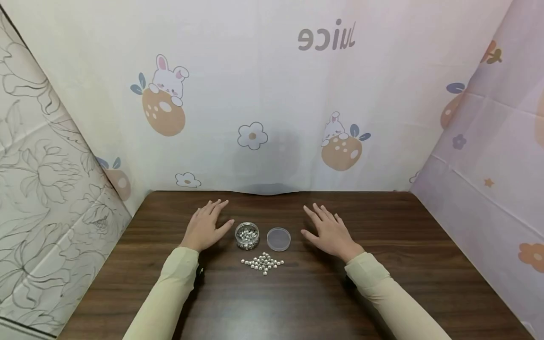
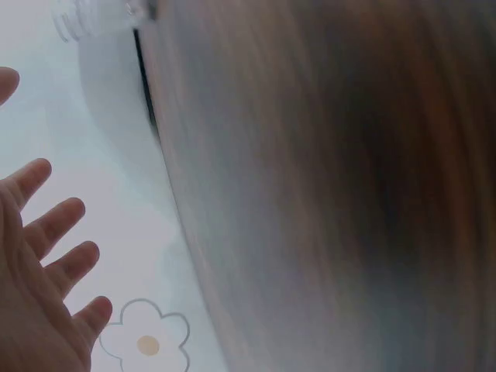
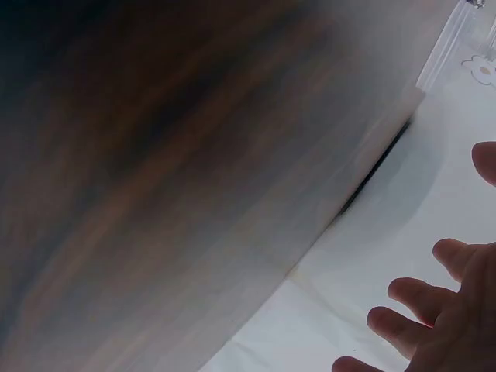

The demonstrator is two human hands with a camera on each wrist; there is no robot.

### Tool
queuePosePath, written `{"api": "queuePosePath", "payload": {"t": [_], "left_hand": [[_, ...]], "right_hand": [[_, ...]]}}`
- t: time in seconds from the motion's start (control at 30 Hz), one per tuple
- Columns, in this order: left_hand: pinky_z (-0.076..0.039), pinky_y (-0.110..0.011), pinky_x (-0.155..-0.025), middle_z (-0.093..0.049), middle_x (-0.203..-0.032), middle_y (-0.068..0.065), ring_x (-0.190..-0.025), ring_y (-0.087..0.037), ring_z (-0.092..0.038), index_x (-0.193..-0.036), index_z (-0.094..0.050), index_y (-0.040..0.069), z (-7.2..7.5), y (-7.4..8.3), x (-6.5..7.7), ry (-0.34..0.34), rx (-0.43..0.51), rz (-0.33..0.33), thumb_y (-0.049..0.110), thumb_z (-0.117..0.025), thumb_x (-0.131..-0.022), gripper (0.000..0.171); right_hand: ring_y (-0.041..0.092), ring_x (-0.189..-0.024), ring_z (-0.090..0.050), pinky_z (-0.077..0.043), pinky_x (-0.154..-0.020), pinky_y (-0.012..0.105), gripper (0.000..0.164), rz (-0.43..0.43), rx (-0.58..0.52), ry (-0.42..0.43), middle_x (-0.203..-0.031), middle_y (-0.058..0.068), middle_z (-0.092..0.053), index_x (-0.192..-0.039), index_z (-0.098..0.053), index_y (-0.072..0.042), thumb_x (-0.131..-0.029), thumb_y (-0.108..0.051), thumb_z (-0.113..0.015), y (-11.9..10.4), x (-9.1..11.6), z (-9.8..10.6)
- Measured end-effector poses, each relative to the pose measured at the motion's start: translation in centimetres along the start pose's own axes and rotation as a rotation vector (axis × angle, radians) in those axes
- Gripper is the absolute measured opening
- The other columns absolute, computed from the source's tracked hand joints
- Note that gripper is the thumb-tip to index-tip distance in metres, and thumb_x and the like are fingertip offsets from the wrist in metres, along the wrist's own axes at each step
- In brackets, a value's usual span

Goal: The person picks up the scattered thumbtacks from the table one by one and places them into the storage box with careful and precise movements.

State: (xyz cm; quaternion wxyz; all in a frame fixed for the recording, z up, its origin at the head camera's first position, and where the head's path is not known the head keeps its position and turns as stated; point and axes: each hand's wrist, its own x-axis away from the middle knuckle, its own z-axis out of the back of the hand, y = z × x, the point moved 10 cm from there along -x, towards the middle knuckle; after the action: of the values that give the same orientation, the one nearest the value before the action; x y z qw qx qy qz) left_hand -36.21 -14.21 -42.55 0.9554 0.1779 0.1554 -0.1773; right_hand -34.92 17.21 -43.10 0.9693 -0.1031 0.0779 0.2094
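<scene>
My left hand [image 1: 205, 228] is spread over the table to the left of a small clear round jar [image 1: 247, 241], its thumb pointing toward the jar. Silvery beads [image 1: 248, 233] partly fill the jar, which has no lid on it. A flat, clear round lid [image 1: 278, 239] lies just right of the jar. Several loose silvery beads [image 1: 264, 261] form a small cluster on the table in front of both. To the right of the lid is my right hand [image 1: 331, 233], fingers extended and parted. Both palms are bare in the wrist views, where the left fingers [image 2: 58, 225] and right fingers [image 3: 418, 298] show.
The dark wood-grain table [image 1: 263, 307] reaches back to a pale curtain [image 1: 221, 85] printed with rabbits and fruit. Another printed curtain [image 1: 501, 189] borders the right side, and a panel with line-drawn flowers [image 1: 42, 189] stands along the left.
</scene>
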Motion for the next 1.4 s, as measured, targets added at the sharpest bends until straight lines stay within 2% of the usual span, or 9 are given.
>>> {"api": "queuePosePath", "payload": {"t": [0.2, 0.37, 0.57, 0.83, 1.0, 1.13, 1.4], "left_hand": [[-0.028, -0.061, -0.104, -0.04, -0.145, -0.007, -0.131, -0.033, -0.031, -0.144, -0.036, 0.021, -0.9, 0.9, -0.2, -0.013, 0.131, -0.015, 0.062, -0.042, -0.09, 0.068], [-0.026, -0.061, -0.105, -0.039, -0.146, -0.006, -0.133, -0.032, -0.027, -0.144, -0.035, 0.023, -2.2, 1.6, -0.4, -0.102, 0.263, -0.002, 0.062, -0.042, -0.09, 0.067], [-0.028, -0.058, -0.106, -0.038, -0.146, -0.002, -0.133, -0.029, -0.027, -0.144, -0.032, 0.028, -3.0, 2.4, -0.3, -0.164, 0.346, 0.007, 0.063, -0.043, -0.09, 0.066], [-0.031, -0.057, -0.104, -0.035, -0.145, 0.006, -0.132, -0.019, -0.028, -0.141, -0.034, 0.037, -4.4, 3.1, 0.7, -0.272, 0.494, 0.047, 0.055, -0.053, -0.089, 0.059], [-0.031, -0.057, -0.103, -0.034, -0.145, 0.007, -0.13, -0.018, -0.031, -0.143, -0.036, 0.03, -5.4, 3.2, 1.3, -0.319, 0.633, 0.095, 0.051, -0.066, -0.081, 0.072], [-0.029, -0.054, -0.106, -0.034, -0.145, 0.005, -0.131, -0.017, -0.03, -0.144, -0.034, 0.024, -5.9, 3.3, 1.6, -0.336, 0.736, 0.105, 0.047, -0.073, -0.076, 0.082], [-0.028, -0.056, -0.106, -0.037, -0.145, 0.001, -0.132, -0.022, -0.03, -0.144, -0.035, 0.02, -6.7, 3.1, 2.0, -0.35, 0.823, 0.13, 0.043, -0.077, -0.073, 0.085]], "right_hand": [[0.033, -0.135, -0.021, -0.025, -0.101, 0.067, 0.069, 0.018, 0.003, 0.009, -0.153, 0.01, -0.023, -0.149, -0.021, -0.028, -0.091, -0.056, -0.046, -1.0, 0.2, 0.1], [0.033, -0.135, -0.022, -0.025, -0.101, 0.067, 0.068, 0.037, -0.001, 0.023, -0.152, 0.011, -0.025, -0.149, -0.022, -0.028, -0.091, -0.053, -0.049, -1.8, 0.3, 0.3], [0.029, -0.137, -0.018, -0.025, -0.102, 0.066, 0.067, 0.048, 0.0, 0.02, -0.153, 0.009, -0.024, -0.149, -0.022, -0.027, -0.092, -0.053, -0.047, -2.3, 0.4, 0.3], [0.026, -0.136, -0.02, -0.028, -0.102, 0.065, 0.065, 0.097, -0.012, 0.031, -0.152, 0.008, -0.026, -0.148, -0.023, -0.029, -0.092, -0.05, -0.049, -4.0, 0.9, 0.7], [0.027, -0.135, -0.024, -0.029, -0.101, 0.064, 0.065, 0.125, -0.032, 0.035, -0.151, 0.008, -0.029, -0.148, -0.027, -0.027, -0.091, -0.045, -0.054, -5.0, 1.4, 0.7], [0.027, -0.134, -0.026, -0.031, -0.101, 0.064, 0.065, 0.142, -0.027, 0.042, -0.15, 0.009, -0.031, -0.147, -0.029, -0.026, -0.091, -0.044, -0.056, -5.5, 1.6, 0.7], [0.026, -0.134, -0.027, -0.031, -0.101, 0.063, 0.063, 0.164, -0.034, 0.045, -0.148, 0.011, -0.034, -0.146, -0.031, -0.026, -0.09, -0.042, -0.056, -6.1, 2.0, 0.7]]}}
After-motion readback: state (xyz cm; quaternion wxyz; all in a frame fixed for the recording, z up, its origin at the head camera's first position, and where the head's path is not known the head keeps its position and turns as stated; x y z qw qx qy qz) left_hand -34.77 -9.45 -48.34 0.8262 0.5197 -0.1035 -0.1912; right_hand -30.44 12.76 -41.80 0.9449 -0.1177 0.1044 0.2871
